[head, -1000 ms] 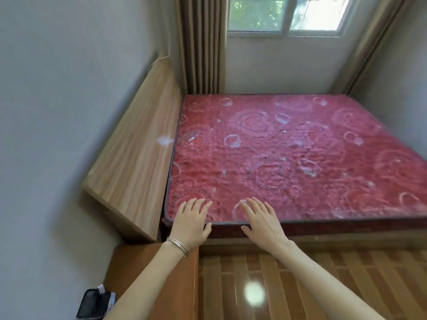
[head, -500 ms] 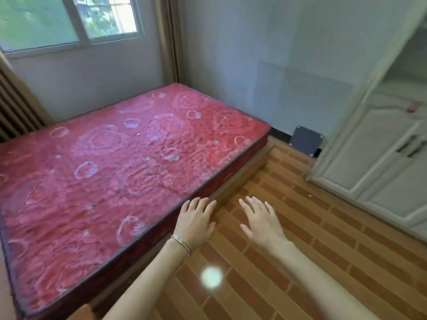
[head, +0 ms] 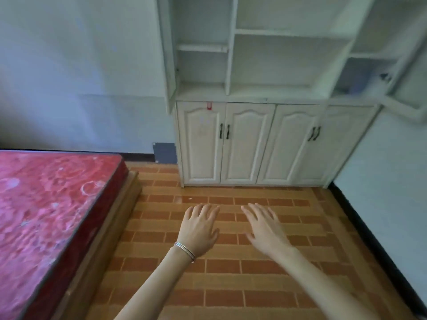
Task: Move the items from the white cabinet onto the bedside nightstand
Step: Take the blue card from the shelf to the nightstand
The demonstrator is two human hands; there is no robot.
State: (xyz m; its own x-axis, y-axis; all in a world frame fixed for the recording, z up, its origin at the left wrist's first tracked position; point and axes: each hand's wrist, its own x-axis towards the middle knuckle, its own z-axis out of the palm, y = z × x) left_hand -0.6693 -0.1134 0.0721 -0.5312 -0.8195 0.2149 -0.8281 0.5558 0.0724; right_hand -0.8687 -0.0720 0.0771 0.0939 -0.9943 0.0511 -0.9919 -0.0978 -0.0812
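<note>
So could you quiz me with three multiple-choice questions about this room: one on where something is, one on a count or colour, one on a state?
1. Where is the bed?
A. left of the hands
B. right of the hands
C. behind the cabinet

2. How many lower doors does the cabinet have?
A. two
B. four
C. six

3. What are the hands doing?
A. gripping a box
B. open and empty
C. pulling a handle

Answers:
1 A: the red mattress fills the lower left.
2 B: four panelled doors sit side by side.
3 B: the left hand and right hand spread flat over the floor.
</note>
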